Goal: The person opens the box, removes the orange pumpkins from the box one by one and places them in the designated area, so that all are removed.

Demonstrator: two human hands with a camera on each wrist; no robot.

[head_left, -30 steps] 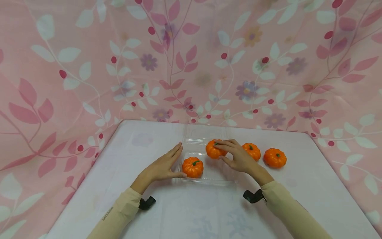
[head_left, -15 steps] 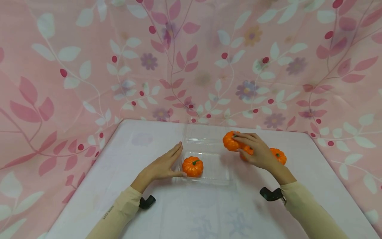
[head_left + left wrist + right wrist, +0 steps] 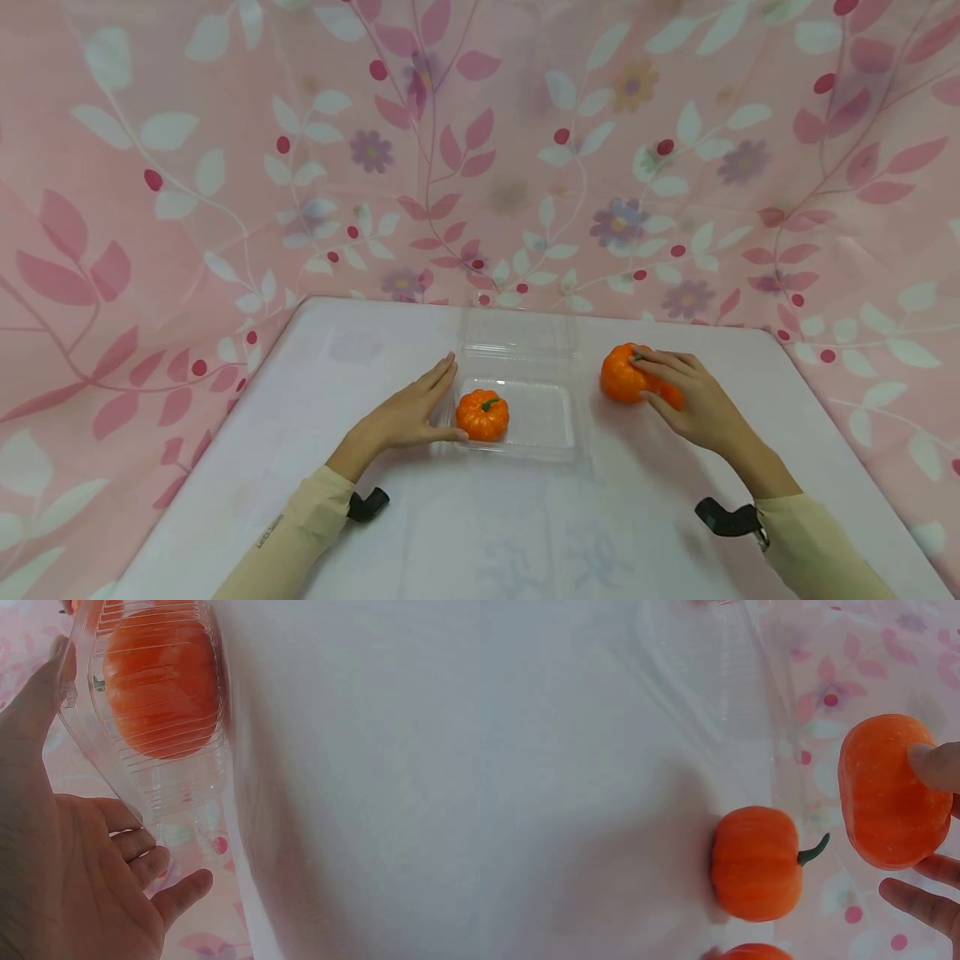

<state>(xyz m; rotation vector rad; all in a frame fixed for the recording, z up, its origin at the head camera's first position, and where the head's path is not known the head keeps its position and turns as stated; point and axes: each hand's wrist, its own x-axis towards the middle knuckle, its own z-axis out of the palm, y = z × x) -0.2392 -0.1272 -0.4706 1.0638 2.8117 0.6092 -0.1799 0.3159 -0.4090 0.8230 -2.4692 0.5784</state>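
My right hand holds an orange toy pumpkin by its side, above the table to the right of the clear plastic container. Below it in the right wrist view stands a second pumpkin with a green stem. Part of a third pumpkin shows at that view's bottom edge; in the head view my hand and the held pumpkin hide much of these two. Fairly straight fingers of my left hand rest along the left side of the container, thumb at its front rim. Another pumpkin sits in the container's left part.
The container's clear lid lies folded back toward the far edge of the white table. A pink floral cloth hangs behind the table.
My right hand has lifted the pumpkin away from over the container and carried it right, over the other pumpkins. My left hand stays in place.
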